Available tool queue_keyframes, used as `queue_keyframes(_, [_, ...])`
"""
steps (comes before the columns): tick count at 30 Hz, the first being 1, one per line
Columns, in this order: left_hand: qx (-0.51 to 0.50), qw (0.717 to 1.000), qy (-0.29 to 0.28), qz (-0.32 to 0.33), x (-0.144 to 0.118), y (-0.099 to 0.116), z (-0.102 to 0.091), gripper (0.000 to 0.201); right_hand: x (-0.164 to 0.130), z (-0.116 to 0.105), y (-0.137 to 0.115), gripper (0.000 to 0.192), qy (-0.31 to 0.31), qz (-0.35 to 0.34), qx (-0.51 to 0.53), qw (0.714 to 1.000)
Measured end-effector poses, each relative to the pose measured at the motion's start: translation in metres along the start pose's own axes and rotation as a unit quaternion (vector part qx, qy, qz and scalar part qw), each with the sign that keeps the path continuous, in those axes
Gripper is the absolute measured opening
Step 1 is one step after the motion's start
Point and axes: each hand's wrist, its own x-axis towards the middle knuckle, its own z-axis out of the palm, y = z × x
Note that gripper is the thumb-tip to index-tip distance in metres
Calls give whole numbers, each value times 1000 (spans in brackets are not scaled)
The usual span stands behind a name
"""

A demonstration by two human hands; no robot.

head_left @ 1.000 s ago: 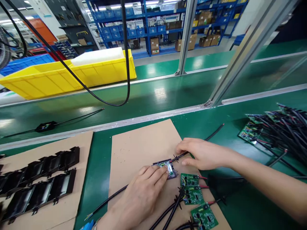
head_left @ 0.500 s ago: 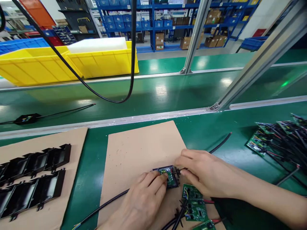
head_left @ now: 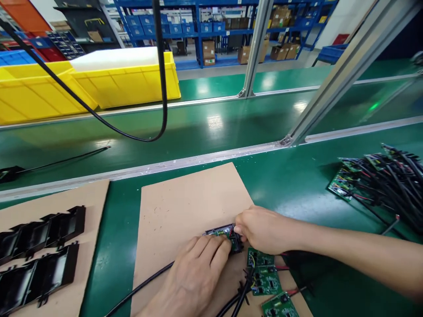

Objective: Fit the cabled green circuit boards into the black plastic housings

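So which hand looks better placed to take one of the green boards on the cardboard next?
Probably the right hand: though busy at one end of the black case, it is close to the green boards, while the left hand lies across the case, partly covering it.

Black plastic on the casing [head_left: 239,247], matt cardboard sheet [head_left: 185,198] here, glossy smooth green worktop [head_left: 287,176], satiny metal post [head_left: 333,72]!
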Motion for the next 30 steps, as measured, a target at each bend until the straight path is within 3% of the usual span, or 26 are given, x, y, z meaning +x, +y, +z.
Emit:
queue_keyframes(7, [38, 999, -12, 17, 3, -1, 0, 66, 4, -3, 9, 23, 0, -35, 8, 999])
queue_keyframes(10, [49, 998, -21, 25, 4, 0, 1, 68, -5, 2, 21, 17, 60, -91, 23, 994])
queue_keyframes(14, [68, 997, -17, 30, 7, 5, 0, 65, -12, 18, 32, 11, 162, -205, -93, 961])
queue_keyframes(17, [86, 996, -35, 10, 12, 11, -3, 58, -8, 26, 31, 13, 180, -256, -177, 933])
queue_keyframes(23, [65, 995, -56, -49, 16, 19, -5, 60, -3, 33, 37, 10, 213, -274, -203, 916])
queue_keyframes(30, [63, 996, -32, -47, 10, 17, -1, 71, -1, 41, 52, 12, 269, -264, -151, 914])
